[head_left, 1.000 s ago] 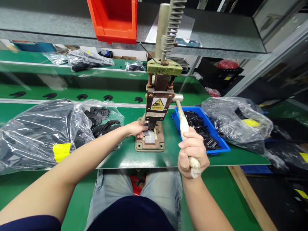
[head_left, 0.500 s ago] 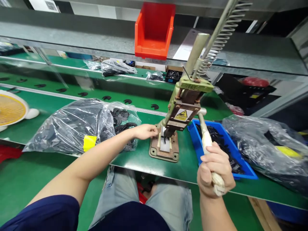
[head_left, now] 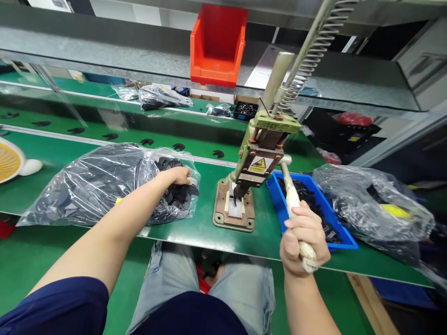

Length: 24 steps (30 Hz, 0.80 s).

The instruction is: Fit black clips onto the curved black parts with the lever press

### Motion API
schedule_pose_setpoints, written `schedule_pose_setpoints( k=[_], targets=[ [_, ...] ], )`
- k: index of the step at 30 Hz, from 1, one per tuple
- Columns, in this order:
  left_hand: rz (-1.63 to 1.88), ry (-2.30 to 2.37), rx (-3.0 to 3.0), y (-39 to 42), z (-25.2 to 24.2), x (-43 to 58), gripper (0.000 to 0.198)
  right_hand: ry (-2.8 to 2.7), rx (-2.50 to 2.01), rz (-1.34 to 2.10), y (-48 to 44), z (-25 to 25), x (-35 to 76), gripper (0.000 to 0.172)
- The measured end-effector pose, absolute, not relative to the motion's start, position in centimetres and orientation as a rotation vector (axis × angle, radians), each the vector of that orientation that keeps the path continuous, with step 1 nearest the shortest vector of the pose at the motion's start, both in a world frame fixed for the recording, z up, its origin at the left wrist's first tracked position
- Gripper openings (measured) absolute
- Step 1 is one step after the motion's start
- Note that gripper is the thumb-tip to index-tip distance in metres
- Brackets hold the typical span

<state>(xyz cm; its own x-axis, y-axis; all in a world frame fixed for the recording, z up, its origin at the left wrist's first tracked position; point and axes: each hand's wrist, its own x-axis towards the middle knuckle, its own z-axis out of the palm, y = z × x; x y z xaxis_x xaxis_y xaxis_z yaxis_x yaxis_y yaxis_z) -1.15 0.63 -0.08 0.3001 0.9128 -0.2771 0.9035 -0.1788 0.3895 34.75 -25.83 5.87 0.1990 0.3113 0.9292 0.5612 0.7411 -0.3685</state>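
Hand press (head_left: 256, 163) at frame centre, die plate (head_left: 234, 208) under the ram looks bare. Right hand (head_left: 303, 237), lower right, fist closed round the press lever (head_left: 292, 200). Left hand (head_left: 179, 176), centre left, is in the mouth of the clear bag (head_left: 104, 184), fingers curled on black flat parts (head_left: 176, 195); can't tell if one is gripped. Blue tray (head_left: 279, 197) right of the press holds pressed pieces; the bag looks mostly full, so plenty left.

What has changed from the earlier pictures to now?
The left hand left the press base and moved left into the open clear bag of black parts. The right hand kept its grip on the press lever. The blue tray stayed in place.
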Motion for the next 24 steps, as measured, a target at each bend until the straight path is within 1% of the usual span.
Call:
schedule_pose_setpoints(
  k=[3, 5, 7, 9, 12, 15, 18, 24],
  targets=[
    [0.115, 1.525, 2.114, -0.2, 0.8, -0.4, 0.023, -1.424, -0.784, -0.193, -25.9, 5.9, 34.8, 0.009],
    [0.274, 1.437, 2.033, -1.6, 1.2, 0.9, 0.024, -1.415, -0.766, -0.199, -25.9, 5.9, 34.7, 0.009],
    [0.459, 1.285, 1.809, -3.7, 1.2, 2.9, 0.025, -1.407, -0.752, -0.204, -25.8, 5.8, 34.6, 0.010],
    [0.539, 1.117, 1.555, -6.0, 0.9, 5.5, 0.029, -1.407, -0.751, -0.204, -25.8, 5.8, 34.5, 0.010],
    [0.536, 1.009, 1.392, -8.8, 0.2, 9.1, 0.034, -1.414, -0.761, -0.205, -25.8, 5.8, 34.6, 0.009],
    [0.560, 1.027, 1.365, -10.0, -0.4, 11.4, 0.026, -1.431, -0.779, -0.209, -26.0, 5.9, 34.7, 0.008],
    [0.571, 1.059, 1.391, -9.9, -0.6, 12.2, 0.023, -1.443, -0.779, -0.201, -26.1, 5.8, 34.8, 0.008],
    [0.464, 1.061, 1.421, -8.8, -0.5, 11.9, 0.028, -1.422, -0.778, -0.193, -26.0, 5.7, 34.8, 0.008]
  ],
)
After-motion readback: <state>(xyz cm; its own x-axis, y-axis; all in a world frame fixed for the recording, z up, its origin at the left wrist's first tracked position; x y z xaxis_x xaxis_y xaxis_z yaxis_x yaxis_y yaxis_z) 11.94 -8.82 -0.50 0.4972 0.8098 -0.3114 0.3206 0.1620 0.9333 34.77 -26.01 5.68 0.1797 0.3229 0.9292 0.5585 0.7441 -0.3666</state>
